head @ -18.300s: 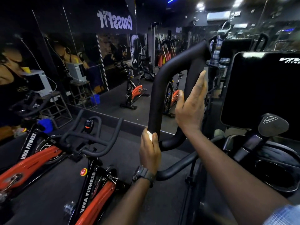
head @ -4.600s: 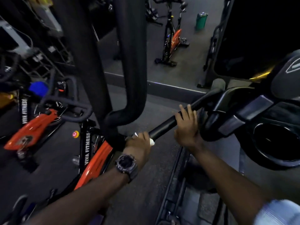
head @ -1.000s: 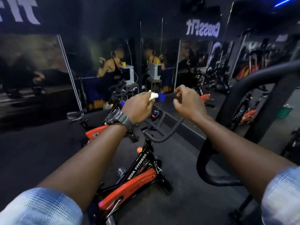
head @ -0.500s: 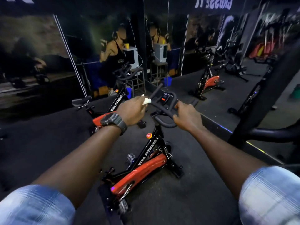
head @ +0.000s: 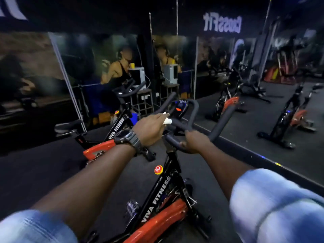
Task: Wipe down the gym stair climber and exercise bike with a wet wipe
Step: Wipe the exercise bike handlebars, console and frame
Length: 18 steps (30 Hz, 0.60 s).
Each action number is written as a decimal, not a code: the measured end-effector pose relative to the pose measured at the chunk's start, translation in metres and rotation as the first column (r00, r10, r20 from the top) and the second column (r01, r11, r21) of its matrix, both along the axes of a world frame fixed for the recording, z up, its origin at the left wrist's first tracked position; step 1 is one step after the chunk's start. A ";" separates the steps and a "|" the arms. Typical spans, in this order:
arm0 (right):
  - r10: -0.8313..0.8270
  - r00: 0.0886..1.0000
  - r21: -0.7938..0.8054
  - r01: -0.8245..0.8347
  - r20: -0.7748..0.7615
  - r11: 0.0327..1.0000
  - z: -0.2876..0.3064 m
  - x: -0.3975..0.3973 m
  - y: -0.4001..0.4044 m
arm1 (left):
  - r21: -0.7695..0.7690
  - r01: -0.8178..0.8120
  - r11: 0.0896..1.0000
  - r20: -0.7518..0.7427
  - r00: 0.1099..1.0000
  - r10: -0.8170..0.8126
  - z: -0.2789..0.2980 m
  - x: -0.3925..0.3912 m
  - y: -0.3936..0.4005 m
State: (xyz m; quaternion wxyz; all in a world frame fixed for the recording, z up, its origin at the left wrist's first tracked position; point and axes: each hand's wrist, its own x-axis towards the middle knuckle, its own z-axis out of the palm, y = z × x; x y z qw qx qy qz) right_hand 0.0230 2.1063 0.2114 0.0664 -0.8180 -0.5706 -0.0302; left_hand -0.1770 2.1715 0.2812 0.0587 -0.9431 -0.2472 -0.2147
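Wiping of the bike is the step judged to be in hand. A black and orange frame lettered "VIVA FITNESS" is seen from above, and black handlebars rise at its front. All places below are given relative to the handlebars.

The left hand is closed over the left side of the handlebars, and a small white wipe is pinched in its curled fingers, with only scraps of white showing. A dark watch is worn on that wrist. The right hand is wrapped round the near lower bend of the handlebars, so that the bike is steadied.

For good work, the wipe is best opened out to cover more of the foam and drawn along each bar in turn, with the steadying hand shifted so that the part beneath it is also cleaned. The small console between the bars should be wiped lightly.

Beyond the handlebars a second bike is parked, and behind it a mirror wall reflects more machines. The stair climber is not in view.

No containers are visible, and no wipe packet or bin can be made out.
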 end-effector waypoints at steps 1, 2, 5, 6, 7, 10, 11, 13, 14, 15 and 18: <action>-0.001 1.000 0.015 0.001 0.025 1.000 -0.026 0.016 0.019 | -0.004 0.037 0.999 0.010 0.999 -0.037 -0.029 0.017 0.024; 0.004 0.998 -0.016 -0.003 0.059 1.000 -0.048 0.022 0.025 | -0.055 0.082 0.995 0.046 0.996 -0.079 -0.058 0.031 0.039; 0.070 0.990 -0.068 -0.062 0.123 0.996 -0.067 0.027 0.027 | -0.180 0.113 0.977 0.095 0.991 -0.097 -0.092 0.051 0.053; 0.082 0.992 -0.098 -0.073 0.092 0.993 -0.061 0.027 0.029 | -0.191 0.121 0.974 0.123 0.988 -0.098 -0.093 0.056 0.060; 0.096 0.994 -0.124 -0.089 0.054 0.988 -0.056 0.028 0.031 | -0.219 0.116 0.969 0.129 0.988 -0.089 -0.091 0.060 0.065; 0.102 0.995 -0.175 -0.099 0.011 0.980 -0.055 0.029 0.034 | -0.337 0.039 0.941 -0.012 0.999 -0.046 -0.093 0.072 0.072; 0.110 0.994 -0.172 -0.106 0.017 0.979 -0.057 0.030 0.035 | -0.367 0.014 0.930 -0.062 0.997 -0.040 -0.093 0.075 0.072; 0.115 0.993 -0.148 -0.110 0.027 0.983 -0.062 0.031 0.035 | -0.431 0.012 0.902 -0.132 0.988 -0.076 -0.098 0.082 0.073; 0.119 0.992 -0.134 -0.113 0.035 0.985 -0.063 0.031 0.035 | -0.454 0.032 0.890 -0.143 0.984 -0.108 -0.102 0.085 0.074; 0.122 0.992 -0.117 -0.116 0.040 0.986 -0.065 0.032 0.034 | -0.469 0.047 0.882 -0.142 0.982 -0.128 -0.106 0.088 0.075; 0.129 0.990 -0.083 -0.124 0.057 0.989 -0.068 0.033 0.036 | -0.503 0.056 0.863 -0.139 0.980 -0.145 -0.118 0.091 0.083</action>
